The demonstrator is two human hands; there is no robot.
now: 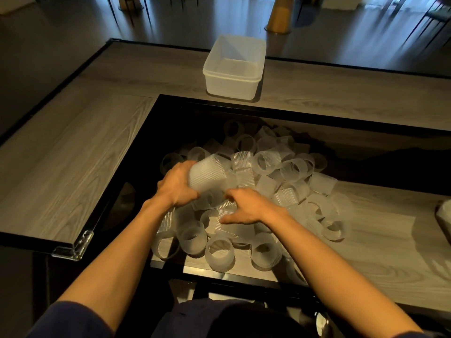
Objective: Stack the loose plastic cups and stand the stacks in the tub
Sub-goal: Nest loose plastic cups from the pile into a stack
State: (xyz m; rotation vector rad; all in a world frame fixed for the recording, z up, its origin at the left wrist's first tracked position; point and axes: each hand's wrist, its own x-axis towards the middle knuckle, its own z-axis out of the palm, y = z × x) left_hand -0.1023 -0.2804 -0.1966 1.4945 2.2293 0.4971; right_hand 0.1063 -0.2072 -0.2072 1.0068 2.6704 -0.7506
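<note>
Gripping a ribbed frosted cup in the left hand, palm against its near wall, fingertips hidden behind the plastic. Holding it tilted, just above the heap. Reaching down with the right hand just beside it, thumb stretched toward the left, fingers curled and sunk among the pile of cups. Cannot tell whether those fingers pinch a cup or only rest on one, with the tips buried under frosted rims.

Heaped on the dark glass panel let into the wooden table, spilling rightward onto the wood, lying on their sides and at every angle. Hard to separate one from another toward the back, where translucent walls melt into shadow.

Standing well apart from the heap, on the far strip of wood: the tub, pale, rectangular and open-topped, its walls cloudy.

Clipped over the near left corner of the table, a clear corner guard. Cut off by the right edge, a pale object, too little of it in view to name. Cropped at the bottom, dark sleeves.
</note>
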